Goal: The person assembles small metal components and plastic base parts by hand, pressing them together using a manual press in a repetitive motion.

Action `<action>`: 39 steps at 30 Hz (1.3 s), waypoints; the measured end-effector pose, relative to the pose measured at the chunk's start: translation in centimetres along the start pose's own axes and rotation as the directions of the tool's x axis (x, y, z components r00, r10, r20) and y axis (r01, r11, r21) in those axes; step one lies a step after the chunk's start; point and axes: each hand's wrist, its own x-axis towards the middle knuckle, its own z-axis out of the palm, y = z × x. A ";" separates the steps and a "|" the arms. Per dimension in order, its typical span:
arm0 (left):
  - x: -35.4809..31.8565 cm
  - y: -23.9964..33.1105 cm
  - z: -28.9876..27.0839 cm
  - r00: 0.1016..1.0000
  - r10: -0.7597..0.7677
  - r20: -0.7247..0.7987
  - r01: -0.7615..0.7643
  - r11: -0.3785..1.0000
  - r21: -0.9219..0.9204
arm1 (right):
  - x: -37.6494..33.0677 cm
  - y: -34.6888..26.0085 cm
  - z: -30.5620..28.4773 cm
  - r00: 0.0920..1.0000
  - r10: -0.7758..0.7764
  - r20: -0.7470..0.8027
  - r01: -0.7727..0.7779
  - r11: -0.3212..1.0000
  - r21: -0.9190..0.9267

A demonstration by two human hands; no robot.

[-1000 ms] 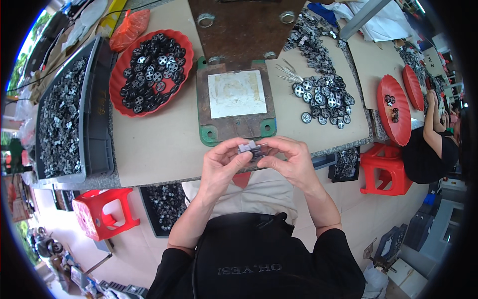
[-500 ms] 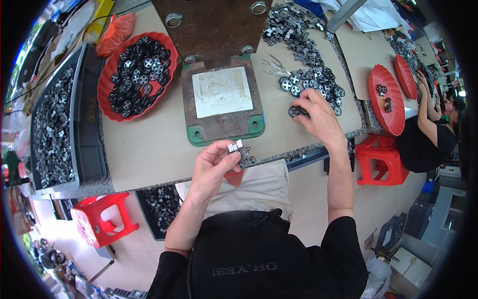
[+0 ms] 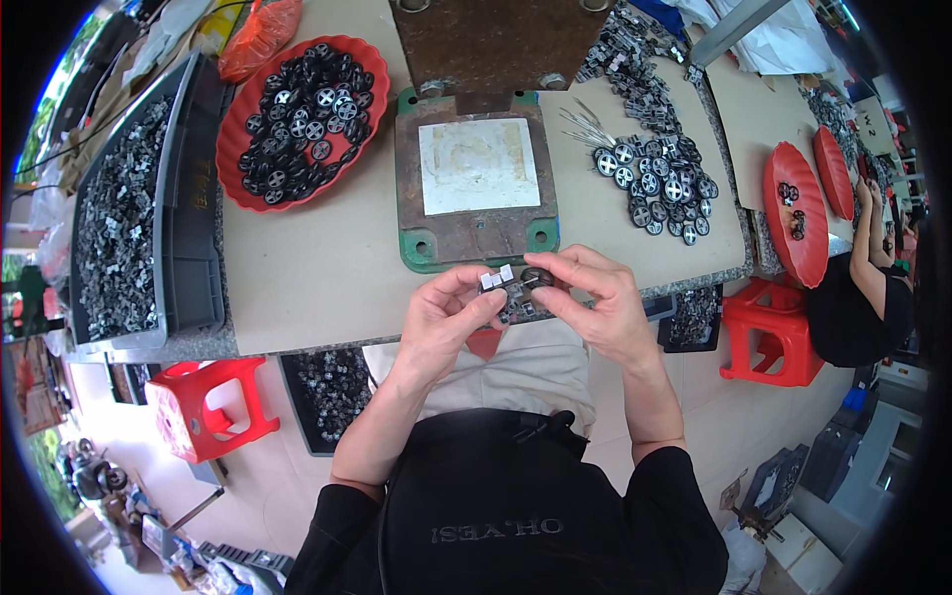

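Observation:
My left hand (image 3: 443, 315) pinches a small toy chassis (image 3: 504, 288), grey and black with white blocks on top, just past the table's near edge. Black toy wheels (image 3: 536, 278) are gripped between the thumb and fingers of my right hand (image 3: 598, 305), right beside the chassis. Whether wheels and chassis touch I cannot tell; fingers cover part of both. Beyond my hands stands a metal press base (image 3: 479, 238) with a white pad (image 3: 476, 167). A pile of black wheels with silver spokes (image 3: 659, 183) lies to its right, near thin metal rods (image 3: 592, 129).
A red scalloped tray (image 3: 226, 149) of wheels stands at the left, beside a grey bin (image 3: 193, 228) of small parts. Chassis parts (image 3: 635, 74) are heaped at the far right. Red stools (image 3: 769, 332) flank me. A co-worker (image 3: 861, 297) sits at the right.
My right hand has come from the wheel pile to the chassis, bringing wheels. My left hand still holds the chassis. The whole view has shifted slightly.

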 end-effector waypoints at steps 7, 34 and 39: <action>-0.3 0.0 0.3 1.000 -0.019 -0.014 0.020 0.999 0.037 | 0.1 2.1 -0.4 0.968 0.081 0.237 -0.200 0.820 0.537; -0.9 1.3 1.4 0.990 0.136 -0.025 -0.115 0.914 0.389 | 0.0 2.4 -0.3 0.963 0.226 0.147 -0.260 0.920 0.294; -0.8 1.1 1.4 0.970 0.242 0.029 -0.229 0.862 0.452 | -0.2 3.4 0.3 0.987 0.150 0.050 -0.157 0.962 0.225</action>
